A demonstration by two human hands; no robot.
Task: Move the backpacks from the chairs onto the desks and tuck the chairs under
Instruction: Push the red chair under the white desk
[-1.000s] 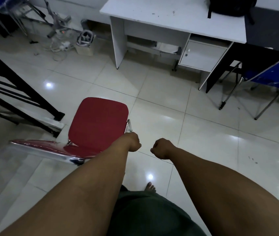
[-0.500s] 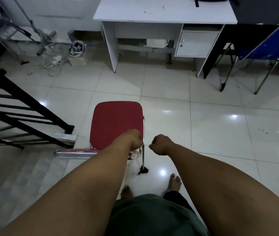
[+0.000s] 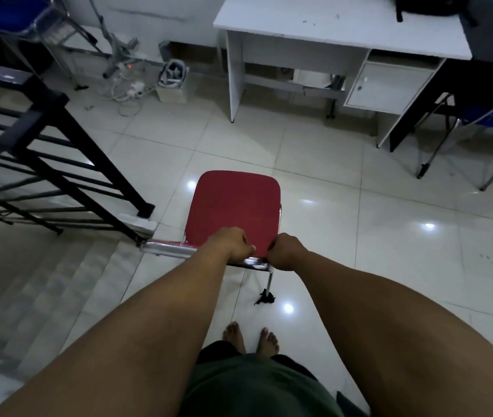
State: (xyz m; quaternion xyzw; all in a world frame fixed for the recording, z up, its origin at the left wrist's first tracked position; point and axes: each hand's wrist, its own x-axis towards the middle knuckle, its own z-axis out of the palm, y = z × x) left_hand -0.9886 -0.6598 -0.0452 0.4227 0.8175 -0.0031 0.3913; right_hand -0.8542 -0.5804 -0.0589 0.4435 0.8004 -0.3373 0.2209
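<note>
- Left hand (image 3: 232, 245) clenched over the chrome top rail (image 3: 169, 248) of the red chair (image 3: 234, 206), knuckles up, fingers wrapped around the rail.
- Right hand (image 3: 285, 254) also fisted, gripping the same rail at its right end, just beside the left hand; the two are nearly touching.
- Chair sits mid-floor, seat facing away toward the far side, well apart from the white bench (image 3: 338, 28).
- One rear chair leg (image 3: 268, 284) visible below the right hand, black foot cap on the tile.
- White bench is far centre-right, with a small cabinet door (image 3: 388, 85) under its right side. Knee space under it is open on the left.
- Black backpack (image 3: 428, 6) lies on the bench's far right corner, partly cut off by the frame edge.
- Blue chair (image 3: 491, 115) far right, beside the bench's dark side panel, chrome legs on the floor.
- Another blue chair (image 3: 10, 10) far left corner, mostly out of frame.
- Black stair railing (image 3: 59, 139) left, steps (image 3: 44, 296) descending near left; the chair's rail end is just beside the railing base.
- Cables and a power strip (image 3: 132, 88) on the floor far left of the bench.
- Bare feet (image 3: 251, 337) near, on white tile floor (image 3: 389, 236).
</note>
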